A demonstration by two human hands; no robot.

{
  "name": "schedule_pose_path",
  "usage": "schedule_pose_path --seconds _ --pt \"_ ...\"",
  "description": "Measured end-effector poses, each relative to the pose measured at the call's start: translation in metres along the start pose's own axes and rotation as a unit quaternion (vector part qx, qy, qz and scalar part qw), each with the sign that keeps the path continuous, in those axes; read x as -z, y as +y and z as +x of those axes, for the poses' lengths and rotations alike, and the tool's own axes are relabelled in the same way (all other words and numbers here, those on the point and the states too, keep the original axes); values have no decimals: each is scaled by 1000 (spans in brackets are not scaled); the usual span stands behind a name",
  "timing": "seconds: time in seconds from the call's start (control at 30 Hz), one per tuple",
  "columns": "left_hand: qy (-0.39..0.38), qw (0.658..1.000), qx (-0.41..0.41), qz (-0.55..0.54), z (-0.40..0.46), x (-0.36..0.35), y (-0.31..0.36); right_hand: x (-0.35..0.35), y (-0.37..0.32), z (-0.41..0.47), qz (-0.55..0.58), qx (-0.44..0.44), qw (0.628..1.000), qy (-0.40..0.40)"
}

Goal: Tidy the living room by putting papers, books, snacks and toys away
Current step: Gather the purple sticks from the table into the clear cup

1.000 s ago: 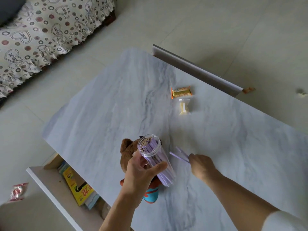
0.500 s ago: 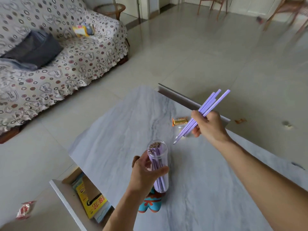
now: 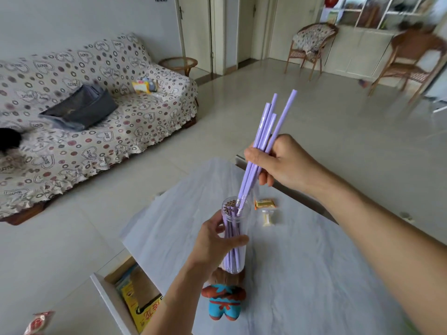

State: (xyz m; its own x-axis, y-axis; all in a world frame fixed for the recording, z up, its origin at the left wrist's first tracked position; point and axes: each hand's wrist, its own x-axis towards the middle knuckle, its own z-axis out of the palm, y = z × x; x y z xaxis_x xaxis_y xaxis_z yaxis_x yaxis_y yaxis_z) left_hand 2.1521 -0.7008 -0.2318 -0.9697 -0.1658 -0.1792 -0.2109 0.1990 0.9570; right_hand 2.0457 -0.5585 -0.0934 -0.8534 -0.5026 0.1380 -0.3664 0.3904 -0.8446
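the left hand is wrapping its grip around a clear plastic tube at lower centre of the frame, holding it upright above the marble counter. the right hand is pinching a bundle of loose purple pencils just right of centre, tilted, with their lower tips entering the tube's open mouth alongside the pencils already inside.

judging by how things lie, the tidying is only partly done. on the counter a plush toy is lying just below the tube, and two wrapped snacks, an orange one and a pale one, are sitting just right of the tube's mouth. a drawer at lower left is standing open with books inside. a red snack packet is lying on the floor in the bottom left corner, and a colourful item, too blurred to name, is resting on the sofa at upper left.
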Motion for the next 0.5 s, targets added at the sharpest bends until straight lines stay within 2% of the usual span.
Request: schedule_pose_path --seconds 0.1,0.5 --pt "-7 1000 -15 14 -8 14 12 -8 -21 -7 -19 8 999 -33" --pt "-18 999 -27 11 -42 52 28 -21 -82 -26 -51 52 995 -64"
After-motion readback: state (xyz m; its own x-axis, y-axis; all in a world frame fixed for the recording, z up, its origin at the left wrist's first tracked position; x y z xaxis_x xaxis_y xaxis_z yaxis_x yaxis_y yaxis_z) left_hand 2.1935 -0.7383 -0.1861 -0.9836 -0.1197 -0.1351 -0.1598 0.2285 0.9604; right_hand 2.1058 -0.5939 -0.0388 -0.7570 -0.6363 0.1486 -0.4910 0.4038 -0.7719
